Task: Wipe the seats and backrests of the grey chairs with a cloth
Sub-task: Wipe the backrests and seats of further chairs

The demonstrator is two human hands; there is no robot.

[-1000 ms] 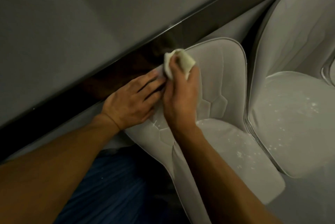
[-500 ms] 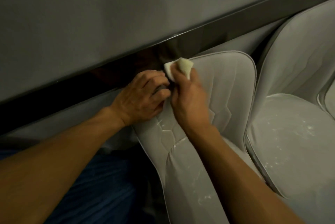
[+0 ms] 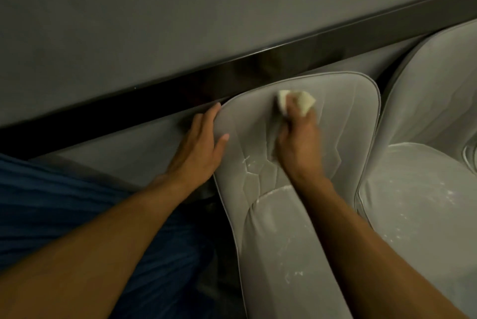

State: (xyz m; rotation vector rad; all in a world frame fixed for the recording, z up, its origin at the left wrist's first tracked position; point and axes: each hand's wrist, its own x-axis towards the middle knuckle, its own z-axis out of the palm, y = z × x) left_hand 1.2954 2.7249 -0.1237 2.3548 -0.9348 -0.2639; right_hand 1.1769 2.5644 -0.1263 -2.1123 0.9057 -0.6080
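A grey padded chair [image 3: 343, 122] stands in the middle, its backrest against a dark rail. My right hand [image 3: 299, 143] grips a small pale cloth [image 3: 296, 103] and presses it on the upper middle of the backrest. White smears mark the lower backrest and the seat [image 3: 278, 254]. My left hand [image 3: 198, 148] lies with straight fingers along the backrest's left edge, thumb on the front. A second grey chair [image 3: 426, 189] stands to the right, its seat speckled white.
A glossy dark rail [image 3: 180, 86] runs diagonally across a grey wall [image 3: 180, 9] behind the chairs. Blue fabric [image 3: 51, 210] fills the lower left beside the chair. The two chairs stand close together, almost touching.
My right hand has slid the cloth rightward from the backrest's top left corner to its upper middle. My left hand has uncurled and now lies flat on the left edge.
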